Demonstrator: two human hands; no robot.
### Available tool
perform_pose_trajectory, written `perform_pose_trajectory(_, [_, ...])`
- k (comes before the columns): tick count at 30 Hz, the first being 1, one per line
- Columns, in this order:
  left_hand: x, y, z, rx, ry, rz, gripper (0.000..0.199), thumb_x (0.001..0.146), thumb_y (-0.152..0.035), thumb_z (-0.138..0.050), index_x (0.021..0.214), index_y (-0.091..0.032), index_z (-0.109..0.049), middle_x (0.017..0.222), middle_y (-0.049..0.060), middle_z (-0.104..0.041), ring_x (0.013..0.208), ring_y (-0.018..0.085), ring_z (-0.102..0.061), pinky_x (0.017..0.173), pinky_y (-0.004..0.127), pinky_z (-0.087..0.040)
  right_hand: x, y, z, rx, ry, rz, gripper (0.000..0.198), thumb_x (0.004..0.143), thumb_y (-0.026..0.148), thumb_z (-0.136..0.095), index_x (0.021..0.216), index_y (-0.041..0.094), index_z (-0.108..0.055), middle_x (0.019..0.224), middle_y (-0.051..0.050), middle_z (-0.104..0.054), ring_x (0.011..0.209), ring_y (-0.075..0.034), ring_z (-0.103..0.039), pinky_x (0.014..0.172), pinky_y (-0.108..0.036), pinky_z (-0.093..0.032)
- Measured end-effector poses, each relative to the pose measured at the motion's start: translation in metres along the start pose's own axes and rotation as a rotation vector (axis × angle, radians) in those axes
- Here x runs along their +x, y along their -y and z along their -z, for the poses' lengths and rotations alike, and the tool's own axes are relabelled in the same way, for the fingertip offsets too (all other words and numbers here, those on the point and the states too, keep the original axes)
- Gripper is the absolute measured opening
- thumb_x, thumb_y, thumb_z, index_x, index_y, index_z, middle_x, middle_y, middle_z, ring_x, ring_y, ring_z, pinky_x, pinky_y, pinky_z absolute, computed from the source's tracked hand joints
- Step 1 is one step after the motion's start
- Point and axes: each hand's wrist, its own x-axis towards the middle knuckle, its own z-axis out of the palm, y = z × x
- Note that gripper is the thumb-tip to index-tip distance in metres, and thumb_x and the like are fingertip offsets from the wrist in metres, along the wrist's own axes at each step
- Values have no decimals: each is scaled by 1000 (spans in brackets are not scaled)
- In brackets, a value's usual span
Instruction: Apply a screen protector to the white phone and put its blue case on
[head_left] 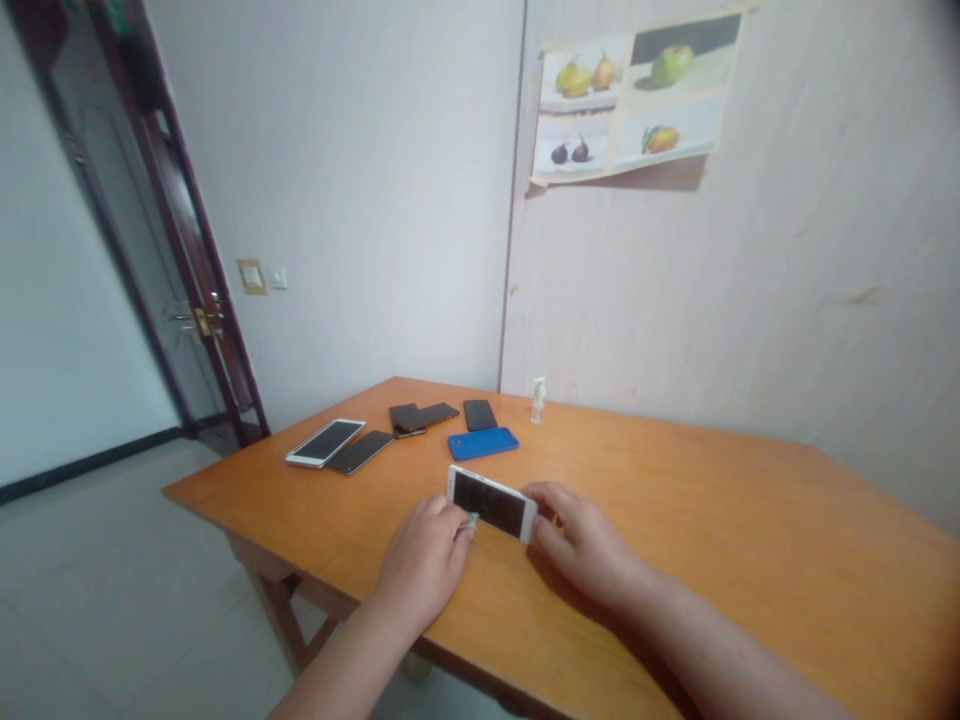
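A white smartphone (pixel 491 506) with a dark screen stands tilted on its long edge above the table, its screen turned towards me. My right hand (pixel 574 530) grips its right end between thumb and fingers. At the lower left of the screen is my left hand (pixel 429 555), its fingers closed on a small pale piece (pixel 469 521) that looks like a cloth or wipe. Most of that piece is hidden by the fingers. Just beyond the phone lies a blue smartphone (pixel 483 443), back side up.
A white tablet (pixel 325 443) and a dark phone (pixel 362 453) lie at the left of the wooden table (pixel 675 510). Several more dark phones (pixel 435 414) lie farther back, two of them overlapping. A clear pump bottle (pixel 538 402) stands near the wall.
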Motion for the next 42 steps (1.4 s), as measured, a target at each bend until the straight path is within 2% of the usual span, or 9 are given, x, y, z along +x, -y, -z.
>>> perform_pose_trajectory(5, [0, 4, -2, -22, -14, -21, 15, 91, -18, -53, 86, -22, -66, 92, 6, -62, 92, 22, -59, 80, 33, -46, 0, -3, 0, -20, 18, -7, 29, 84, 15, -50, 109, 22, -64, 94, -4, -69, 84, -18, -61, 74, -28, -46])
perform_pose_trajectory(10, [3, 6, -3, -65, -10, -29, 17, 91, -16, -50, 79, -21, -61, 84, 4, -62, 85, 22, -60, 73, 32, -45, 0, -6, -2, -31, 20, -21, 29, 85, 16, -51, 111, 21, -62, 92, -4, -70, 80, -18, -62, 73, -27, -45])
perform_pose_trajectory(15, [9, -10, 3, -184, -214, -49, 13, 96, -24, -48, 98, -22, -61, 94, 5, -65, 90, 22, -61, 80, 35, -48, 0, -4, -3, -30, 13, -2, 27, 87, 17, -51, 110, 22, -62, 90, -3, -70, 78, -17, -62, 71, -27, -44])
perform_pose_trajectory(18, [17, -24, 4, -221, -290, -109, 20, 96, -24, -50, 114, -22, -59, 103, 6, -66, 97, 22, -61, 86, 37, -48, 0, -5, -5, 10, 2, -1, 24, 87, 18, -52, 109, 21, -61, 88, -2, -70, 76, -16, -62, 68, -26, -43])
perform_pose_trajectory(22, [25, -41, -1, -202, -228, -206, 24, 97, -19, -48, 116, -23, -61, 105, 8, -65, 100, 24, -59, 89, 39, -48, 0, -8, -9, 80, -14, -9, 19, 86, 17, -52, 103, 20, -59, 84, -1, -69, 72, -15, -60, 64, -25, -43])
perform_pose_trajectory(26, [27, -51, -8, -173, -150, -225, 26, 96, -14, -46, 113, -23, -64, 100, 7, -63, 97, 24, -58, 86, 38, -49, 2, -10, -11, 75, -23, 21, 17, 84, 13, -50, 96, 20, -59, 82, -1, -68, 72, -15, -60, 65, -25, -43])
perform_pose_trajectory(35, [28, -52, -2, -157, -131, -205, 21, 98, -17, -42, 100, -21, -63, 97, 7, -62, 95, 23, -57, 84, 38, -48, 0, -6, -8, 23, -43, -13, 13, 87, 16, -51, 98, 22, -54, 82, -1, -68, 73, -16, -61, 68, -26, -43])
perform_pose_trajectory(40, [28, -52, 0, -130, -105, -192, 20, 97, -17, -44, 96, -21, -63, 95, 7, -62, 94, 23, -57, 82, 37, -47, 0, -8, -9, 44, 23, -15, 8, 89, 22, -52, 93, 21, -59, 81, -2, -68, 74, -17, -60, 68, -26, -44])
perform_pose_trajectory(42, [29, -52, 2, -138, -112, -190, 20, 97, -17, -43, 94, -21, -63, 93, 6, -62, 92, 23, -58, 81, 36, -47, 1, -7, -8, 40, 50, 1, 12, 93, 26, -51, 88, 21, -61, 81, -2, -68, 73, -16, -59, 68, -27, -44])
